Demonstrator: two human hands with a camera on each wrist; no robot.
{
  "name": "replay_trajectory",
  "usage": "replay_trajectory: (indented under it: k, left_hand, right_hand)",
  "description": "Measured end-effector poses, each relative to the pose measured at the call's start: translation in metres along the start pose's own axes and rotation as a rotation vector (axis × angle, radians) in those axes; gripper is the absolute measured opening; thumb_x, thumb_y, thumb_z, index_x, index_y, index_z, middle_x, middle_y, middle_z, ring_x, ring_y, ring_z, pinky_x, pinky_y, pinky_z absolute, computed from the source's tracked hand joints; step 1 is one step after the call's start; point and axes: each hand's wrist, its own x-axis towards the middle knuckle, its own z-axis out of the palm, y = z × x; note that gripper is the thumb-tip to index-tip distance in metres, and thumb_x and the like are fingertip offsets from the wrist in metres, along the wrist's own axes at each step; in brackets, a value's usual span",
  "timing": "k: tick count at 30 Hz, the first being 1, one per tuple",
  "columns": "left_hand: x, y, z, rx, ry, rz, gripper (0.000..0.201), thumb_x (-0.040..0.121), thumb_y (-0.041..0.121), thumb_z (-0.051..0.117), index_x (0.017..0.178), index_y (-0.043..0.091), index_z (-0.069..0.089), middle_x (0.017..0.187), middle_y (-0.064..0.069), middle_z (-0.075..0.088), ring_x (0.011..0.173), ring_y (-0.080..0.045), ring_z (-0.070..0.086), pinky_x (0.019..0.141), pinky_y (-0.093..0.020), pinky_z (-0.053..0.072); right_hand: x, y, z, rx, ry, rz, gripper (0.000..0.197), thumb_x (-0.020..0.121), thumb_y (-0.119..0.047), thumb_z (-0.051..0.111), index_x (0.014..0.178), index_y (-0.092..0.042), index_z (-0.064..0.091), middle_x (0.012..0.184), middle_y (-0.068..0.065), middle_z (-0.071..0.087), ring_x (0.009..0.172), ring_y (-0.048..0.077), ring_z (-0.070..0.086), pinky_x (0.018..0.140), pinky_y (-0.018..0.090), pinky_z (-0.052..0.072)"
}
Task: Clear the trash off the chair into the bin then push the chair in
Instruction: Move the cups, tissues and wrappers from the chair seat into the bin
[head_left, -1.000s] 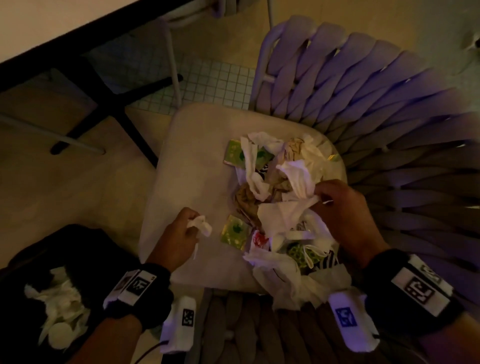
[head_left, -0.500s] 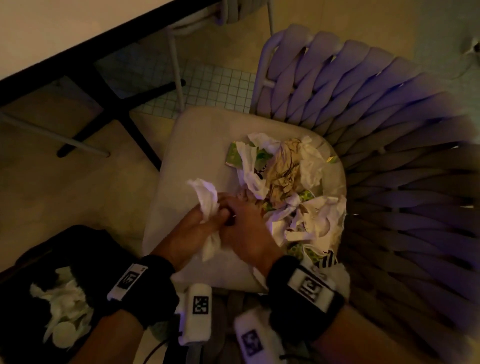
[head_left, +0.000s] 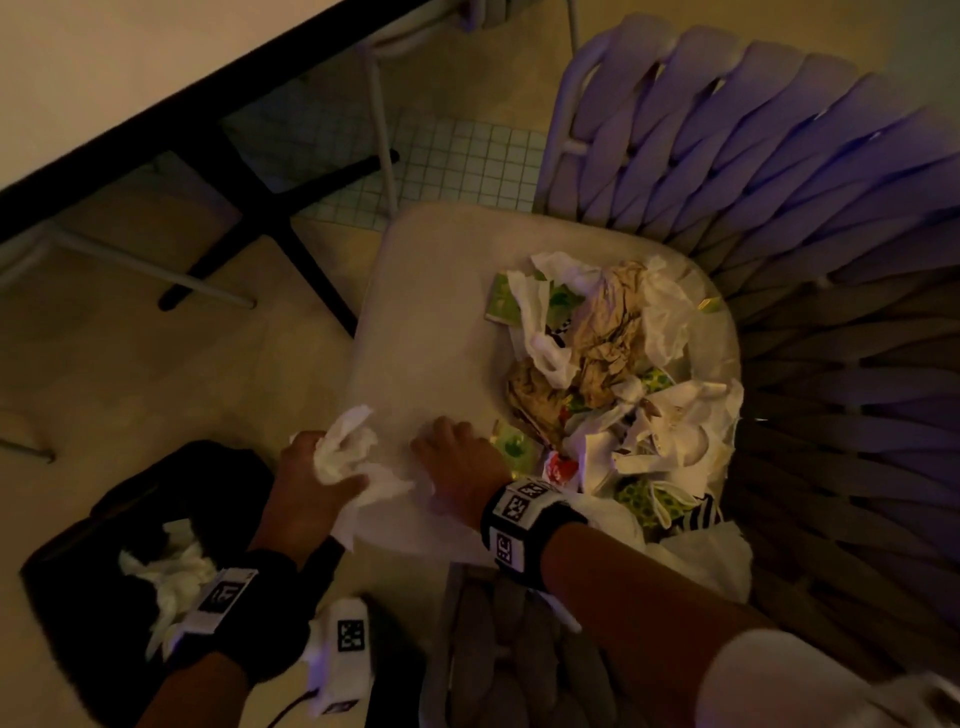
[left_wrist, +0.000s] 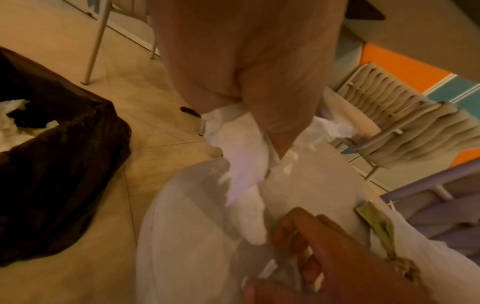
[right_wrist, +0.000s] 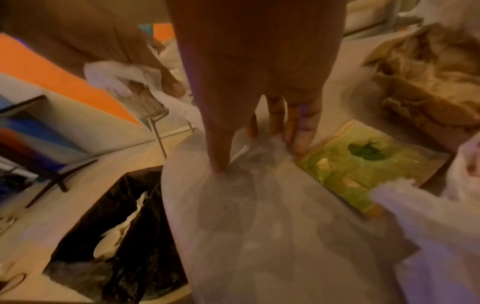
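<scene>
Dim room, tiled floor (head_left: 130, 374): a chair (head_left: 779, 208) with trash (head_left: 613, 364) piled on its seat (head_left: 431, 291), beside a black-lined bin (head_left: 104, 519).

The left hand (head_left: 306, 478) clenched a white tissue (head_left: 348, 447) at the seat's front-left edge, close to the bin, which already held white paper. The right hand (head_left: 457, 457) rested on the seat with straight fingers (right_wrist: 298, 131), gripping nothing, just beside a green packet (right_wrist: 363, 162). The trash, made up of tissues, brown paper and more green packets, lay heaped toward the woven back. A dark-legged tabletop (head_left: 104, 67) stood beyond the chair.
</scene>
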Motion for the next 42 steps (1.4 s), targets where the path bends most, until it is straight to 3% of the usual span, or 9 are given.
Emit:
replay_trajectory:
  k: [8, 15, 18, 23, 26, 30, 32, 38, 42]
  left_hand:
    - [-0.015, 0.008, -0.001, 0.076, -0.029, -0.031, 0.019, 0.096, -0.002, 0.040, 0.102, 0.004, 0.057, 0.097, -0.019, 0.064, 0.093, -0.035, 0.061, 0.079, -0.040, 0.050]
    - [-0.015, 0.037, 0.019, -0.015, -0.010, 0.032, 0.024, 0.096, -0.003, 0.039, 0.108, 0.016, 0.049, 0.095, -0.005, 0.058, 0.082, -0.016, 0.054, 0.069, -0.023, 0.042]
    - [-0.018, 0.045, 0.026, -0.042, -0.005, 0.014, 0.025, 0.097, -0.002, 0.039, 0.109, 0.019, 0.046, 0.087, 0.007, 0.054, 0.076, -0.009, 0.050, 0.062, -0.012, 0.042]
    - [-0.022, 0.045, 0.027, -0.035, -0.024, 0.013, 0.028, 0.096, -0.003, 0.039, 0.106, 0.021, 0.049, 0.099, -0.005, 0.056, 0.079, -0.009, 0.051, 0.066, -0.014, 0.040]
    - [-0.024, 0.044, 0.031, -0.046, -0.018, 0.005, 0.028, 0.097, -0.003, 0.038, 0.100, 0.023, 0.047, 0.085, 0.011, 0.049, 0.074, 0.000, 0.045, 0.064, -0.012, 0.036]
    - [-0.023, 0.041, 0.034, -0.038, -0.033, 0.006, 0.026, 0.096, -0.004, 0.038, 0.105, 0.018, 0.049, 0.089, 0.002, 0.054, 0.087, -0.019, 0.050, 0.065, -0.016, 0.038]
    - [-0.023, 0.041, 0.035, -0.037, -0.045, 0.003, 0.026, 0.096, -0.003, 0.038, 0.105, 0.016, 0.053, 0.094, -0.005, 0.057, 0.092, -0.024, 0.052, 0.065, -0.021, 0.041]
    - [-0.024, 0.043, 0.033, -0.034, -0.049, 0.000, 0.027, 0.096, -0.004, 0.038, 0.109, 0.015, 0.053, 0.107, -0.011, 0.059, 0.097, -0.025, 0.053, 0.071, -0.022, 0.043]
    - [-0.023, 0.037, 0.028, -0.015, -0.054, -0.019, 0.030, 0.096, -0.003, 0.039, 0.112, 0.016, 0.055, 0.113, -0.014, 0.061, 0.102, -0.030, 0.056, 0.084, -0.036, 0.043]
  right_hand:
    - [-0.014, -0.006, -0.009, 0.100, -0.109, 0.048, 0.044, 0.097, -0.011, 0.034, 0.141, -0.010, 0.033, 0.130, 0.020, 0.048, 0.116, 0.039, 0.052, 0.094, 0.045, 0.043]
    - [-0.029, 0.020, -0.097, 0.153, 0.414, 0.414, 0.065, 0.089, -0.007, 0.046, 0.145, -0.001, 0.015, 0.117, 0.021, 0.059, 0.106, 0.038, 0.059, 0.077, 0.042, 0.050]
    - [-0.027, 0.040, -0.119, 0.093, 0.358, 0.556, 0.042, 0.092, -0.021, 0.045, 0.127, 0.003, 0.045, 0.119, 0.021, 0.059, 0.111, 0.038, 0.057, 0.083, 0.041, 0.050]
    - [-0.030, 0.068, -0.126, 0.123, 0.363, 0.453, 0.025, 0.088, -0.016, 0.050, 0.103, -0.001, 0.063, 0.126, 0.026, 0.050, 0.106, 0.039, 0.056, 0.082, 0.037, 0.047]
    - [-0.048, 0.086, -0.135, 0.402, 0.526, 0.353, 0.005, 0.081, -0.008, 0.056, 0.083, -0.006, 0.060, 0.090, 0.015, 0.060, 0.083, 0.029, 0.057, 0.063, 0.024, 0.031]
    - [-0.085, 0.110, -0.147, 0.506, 0.588, 0.183, 0.025, 0.081, 0.000, 0.050, 0.101, -0.013, 0.057, 0.083, 0.000, 0.057, 0.072, 0.014, 0.049, 0.058, 0.026, 0.034]
    - [-0.097, 0.120, -0.144, 0.449, 0.607, 0.126, 0.032, 0.080, -0.001, 0.042, 0.104, -0.009, 0.062, 0.091, -0.002, 0.056, 0.081, 0.005, 0.049, 0.067, 0.006, 0.037]
    - [-0.136, 0.098, -0.093, 0.355, 0.245, 0.080, 0.043, 0.084, -0.050, 0.049, 0.068, -0.012, 0.063, 0.076, -0.008, 0.048, 0.078, -0.008, 0.047, 0.076, 0.011, 0.039]
    - [-0.147, 0.094, -0.040, 0.047, -0.160, 0.304, 0.036, 0.093, -0.027, 0.050, 0.121, -0.004, 0.051, 0.122, 0.014, 0.055, 0.108, 0.027, 0.057, 0.083, 0.032, 0.043]
